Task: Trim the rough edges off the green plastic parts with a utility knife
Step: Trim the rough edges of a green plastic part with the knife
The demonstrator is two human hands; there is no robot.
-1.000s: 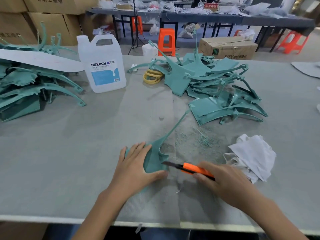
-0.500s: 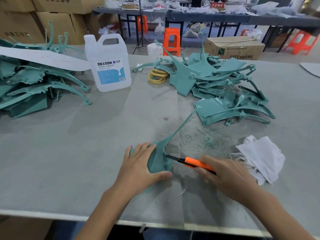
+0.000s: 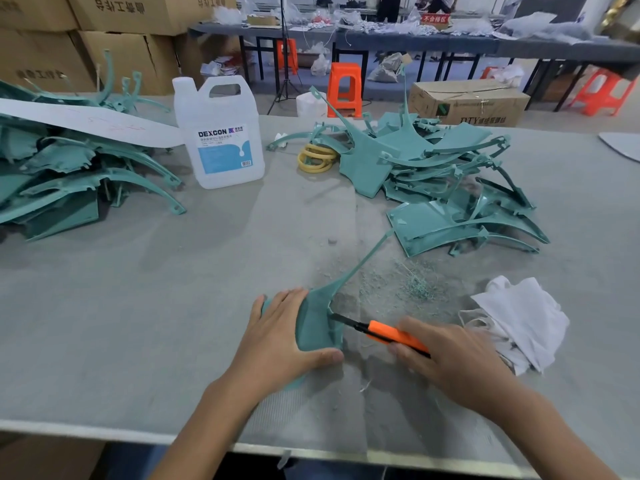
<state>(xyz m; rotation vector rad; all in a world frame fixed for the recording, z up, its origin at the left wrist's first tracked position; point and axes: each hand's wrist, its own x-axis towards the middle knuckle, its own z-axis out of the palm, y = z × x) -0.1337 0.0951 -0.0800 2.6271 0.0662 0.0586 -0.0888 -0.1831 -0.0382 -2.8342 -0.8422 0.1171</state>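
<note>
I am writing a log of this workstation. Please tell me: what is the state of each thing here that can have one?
green part: on the table, pressed down by the left hand.
utility knife: blade out, tip at the part's edge, held by the right hand.
jug: upright.
white cloth: crumpled.
right pile of parts: loosely heaped.
</note>
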